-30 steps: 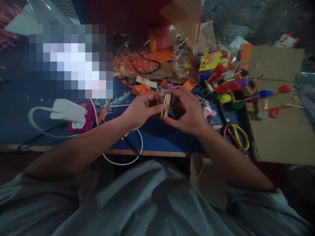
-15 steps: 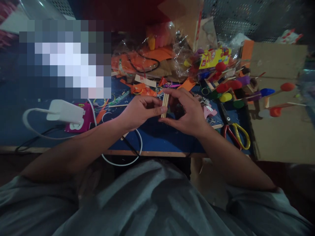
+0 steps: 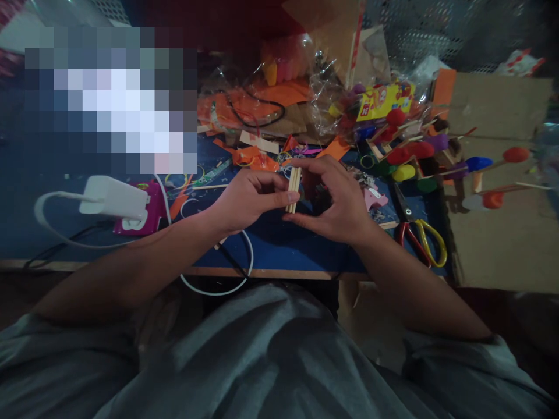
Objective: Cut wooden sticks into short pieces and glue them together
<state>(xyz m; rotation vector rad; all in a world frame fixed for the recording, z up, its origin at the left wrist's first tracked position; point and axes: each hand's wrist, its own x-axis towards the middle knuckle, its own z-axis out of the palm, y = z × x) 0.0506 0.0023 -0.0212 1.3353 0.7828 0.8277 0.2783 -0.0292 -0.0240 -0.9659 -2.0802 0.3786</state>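
Craft workspace: blue tabletop (image 3: pixel 305 250) strewn with orange scraps (image 3: pixel 335 149); scissors (image 3: pixel 409 214), cardboard (image 3: pixel 502 233) at right.

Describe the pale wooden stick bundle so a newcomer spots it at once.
Find the blue tabletop, then the bare left hand and bare right hand facing each other over it. Held between them is the pale wooden stick bundle, sticks side by side, unlike the thin pale stick lying loose on the tabletop.

No text legible; print on yellow packet (image 3: pixel 386 101) too blurred.
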